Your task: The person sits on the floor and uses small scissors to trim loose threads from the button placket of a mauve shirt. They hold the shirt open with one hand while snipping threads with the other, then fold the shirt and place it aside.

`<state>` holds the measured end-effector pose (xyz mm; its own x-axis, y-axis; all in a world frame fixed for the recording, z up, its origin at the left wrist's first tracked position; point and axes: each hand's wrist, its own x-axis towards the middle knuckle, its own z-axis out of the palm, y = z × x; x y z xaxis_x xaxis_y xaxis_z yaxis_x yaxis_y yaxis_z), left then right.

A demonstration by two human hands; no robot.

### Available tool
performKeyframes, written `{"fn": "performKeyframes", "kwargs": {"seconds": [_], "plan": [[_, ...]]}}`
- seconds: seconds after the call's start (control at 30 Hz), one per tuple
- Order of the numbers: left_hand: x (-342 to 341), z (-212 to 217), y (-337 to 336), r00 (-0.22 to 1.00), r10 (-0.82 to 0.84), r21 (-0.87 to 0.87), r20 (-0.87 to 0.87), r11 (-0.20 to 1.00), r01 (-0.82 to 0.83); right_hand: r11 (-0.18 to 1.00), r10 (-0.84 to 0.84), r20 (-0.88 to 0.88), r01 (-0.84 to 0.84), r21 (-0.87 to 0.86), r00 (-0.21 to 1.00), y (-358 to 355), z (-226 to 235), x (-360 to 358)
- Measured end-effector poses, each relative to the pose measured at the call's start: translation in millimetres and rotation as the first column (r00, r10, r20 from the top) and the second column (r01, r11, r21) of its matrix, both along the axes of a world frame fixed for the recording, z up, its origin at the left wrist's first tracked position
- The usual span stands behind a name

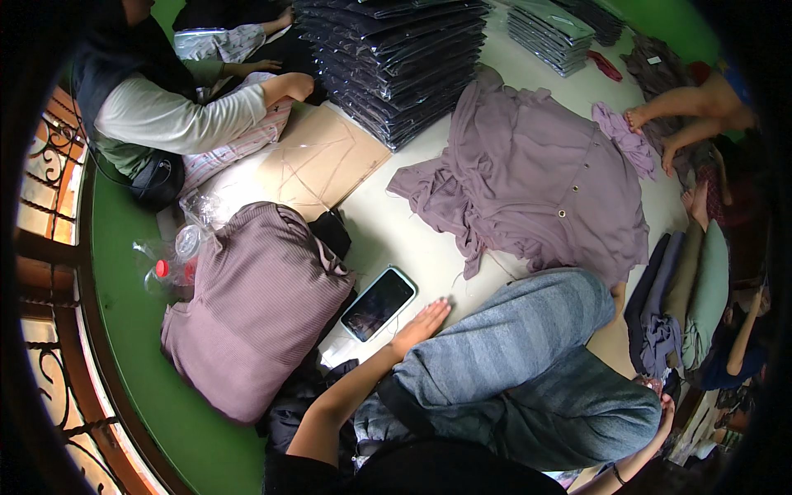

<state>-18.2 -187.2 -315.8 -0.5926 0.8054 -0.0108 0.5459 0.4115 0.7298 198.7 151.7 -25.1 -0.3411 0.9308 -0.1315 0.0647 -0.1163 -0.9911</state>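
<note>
My left hand (422, 325) lies flat on the pale floor, fingers stretched out and holding nothing. Beside it is a phone (379, 304) with a dark screen and a light teal case. My right hand (665, 412) is out at the far right beyond my knee. Its fingers are curled by a small reddish, clear thing (652, 384), too small to name. A mauve button-front garment (544, 173) is spread loosely in front of my crossed legs. To my left sits a bulky folded pile of ribbed mauve cloth (260, 309).
Tall stacks of dark clothes in clear bags (392, 66) rise ahead, beside a cardboard sheet (322, 161). A plastic bottle with a red cap (163, 269) lies by the green wall. Folded garments (705, 289) line the right. Other people sit at left (181, 111) and right (693, 107).
</note>
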Motion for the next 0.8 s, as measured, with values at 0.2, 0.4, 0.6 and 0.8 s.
{"fn": "performKeyframes", "kwargs": {"seconds": [0.2,0.4,0.6,0.8], "plan": [[-34.3,-6.8,44.2,0.979,0.073,-0.051,-0.188,0.995,-0.084,0.999,-0.011,-0.087,0.008,-0.031,0.996,-3.1,-2.9,14.0],[0.0,-1.9,-7.9,0.993,0.108,-0.008,-0.056,0.994,-0.109,0.992,-0.127,-0.054,0.128,0.019,0.990,-18.3,1.5,6.8],[26.5,19.3,-48.8,0.967,0.167,0.067,-0.192,0.985,-0.157,0.989,-0.146,-0.060,0.146,-0.008,0.987,-25.9,4.9,2.6],[-42.3,56.8,59.9,0.942,0.098,0.408,0.320,0.884,-0.230,1.000,-0.017,-0.083,0.019,0.022,0.996,-32.1,8.2,1.5]]}}
